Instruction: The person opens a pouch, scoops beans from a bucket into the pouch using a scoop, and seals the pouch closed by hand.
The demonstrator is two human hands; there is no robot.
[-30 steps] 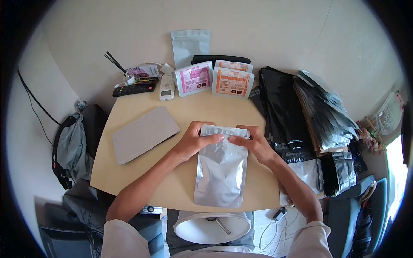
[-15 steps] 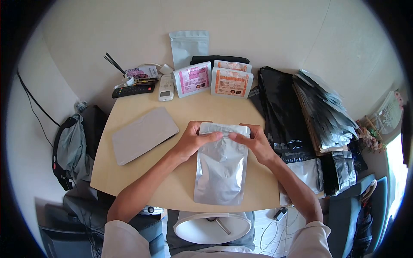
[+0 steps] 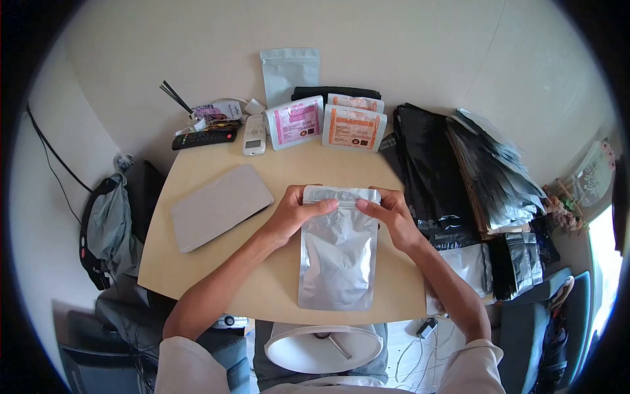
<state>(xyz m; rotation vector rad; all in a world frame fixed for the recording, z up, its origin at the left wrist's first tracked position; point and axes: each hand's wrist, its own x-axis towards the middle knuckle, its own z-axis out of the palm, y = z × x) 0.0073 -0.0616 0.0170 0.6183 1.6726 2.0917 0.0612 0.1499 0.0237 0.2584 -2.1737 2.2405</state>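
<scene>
A shiny silver zip pouch [image 3: 338,259] hangs in front of me over the near part of the table, its zip strip at the top. My left hand [image 3: 298,213] grips its upper left, thumb pressed flat on the zip line. On the upper right, my right hand [image 3: 388,215] pinches the same strip between thumb and fingers. Both thumbs lie on the front face, a short gap apart, while the other fingers are mostly hidden behind the pouch. The pouch front looks slightly wrinkled below the thumbs.
A grey-beige flat case [image 3: 222,209] lies left on the table [image 3: 177,276]. Behind stand a pink-labelled pouch [image 3: 295,123], an orange-labelled pouch [image 3: 354,128], a white remote [image 3: 254,136] and a black remote [image 3: 205,137]. Stacked pouches [image 3: 492,171] fill the right side. A white bin [image 3: 295,351] is below.
My right thumb has slid slightly right along the zip strip, widening the gap between the thumbs. The pouch has shifted a touch upward.
</scene>
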